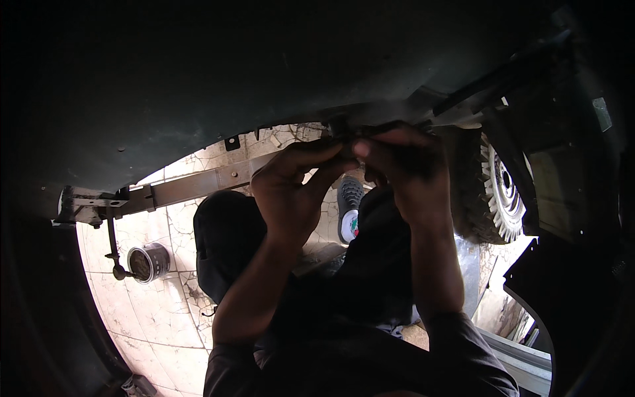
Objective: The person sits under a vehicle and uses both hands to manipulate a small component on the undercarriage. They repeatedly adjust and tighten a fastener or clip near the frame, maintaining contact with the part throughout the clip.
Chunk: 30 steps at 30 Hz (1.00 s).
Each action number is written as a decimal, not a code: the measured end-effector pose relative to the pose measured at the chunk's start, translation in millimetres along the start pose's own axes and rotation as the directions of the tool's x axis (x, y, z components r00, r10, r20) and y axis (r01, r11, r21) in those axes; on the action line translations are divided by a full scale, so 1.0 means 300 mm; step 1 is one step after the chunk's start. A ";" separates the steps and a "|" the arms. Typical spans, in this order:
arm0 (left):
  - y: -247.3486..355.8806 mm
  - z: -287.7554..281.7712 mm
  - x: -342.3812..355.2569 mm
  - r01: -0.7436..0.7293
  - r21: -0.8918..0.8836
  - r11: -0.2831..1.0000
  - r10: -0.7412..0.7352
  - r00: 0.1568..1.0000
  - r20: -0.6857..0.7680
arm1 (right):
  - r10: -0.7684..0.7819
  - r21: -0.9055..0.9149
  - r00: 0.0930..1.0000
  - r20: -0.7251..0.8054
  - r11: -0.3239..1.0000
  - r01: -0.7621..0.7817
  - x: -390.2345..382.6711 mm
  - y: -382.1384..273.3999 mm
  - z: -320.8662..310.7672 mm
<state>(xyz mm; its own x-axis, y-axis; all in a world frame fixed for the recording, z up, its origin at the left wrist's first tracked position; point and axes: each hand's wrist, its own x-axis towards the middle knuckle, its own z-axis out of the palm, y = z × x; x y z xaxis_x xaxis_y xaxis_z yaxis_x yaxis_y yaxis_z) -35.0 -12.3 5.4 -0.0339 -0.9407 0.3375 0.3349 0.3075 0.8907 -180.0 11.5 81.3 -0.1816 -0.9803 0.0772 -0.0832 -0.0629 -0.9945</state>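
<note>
My left hand [291, 188] is raised with its thumb and fingers pinched together. Close beside it, my right hand [413, 172] is closed too, its thumb tip almost meeting the left fingertips. Both work at the lower edge of a large dark body panel [218, 86] that curves overhead. A small dark part [339, 126] shows just above the left fingertips, against that edge. Deep shadow hides what the fingers grip.
A metal beam [192, 187] runs behind my left hand, with a rod [112, 241] hanging at its left end. An open can [148, 262] stands on cracked floor tiles [142, 311]. A toothed-tread wheel [506, 182] is at right. My shoe [350, 198] shows between my arms.
</note>
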 end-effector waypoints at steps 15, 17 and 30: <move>-0.001 0.001 0.014 0.002 -0.039 0.999 -0.001 0.999 0.033 | 0.080 -0.124 0.995 -0.059 0.989 -0.087 -0.011 -0.011 -0.001; -0.003 -0.002 0.018 -0.029 -0.032 0.999 0.031 0.998 0.059 | 0.072 -0.114 0.991 -0.114 0.990 -0.085 -0.026 -0.011 0.014; 0.005 -0.006 0.026 -0.120 0.125 0.985 0.112 0.991 0.070 | 0.006 -0.131 0.994 -0.106 0.991 -0.020 -0.031 -0.023 0.029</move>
<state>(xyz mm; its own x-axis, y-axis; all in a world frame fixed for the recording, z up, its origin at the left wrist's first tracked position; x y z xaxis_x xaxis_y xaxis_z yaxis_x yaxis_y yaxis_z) -33.1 -19.5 8.9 -0.0619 -0.8882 0.4553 0.2159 0.4335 0.8749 -169.2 19.5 86.9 -0.2852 -0.9553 0.0780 -0.2076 -0.0179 -0.9781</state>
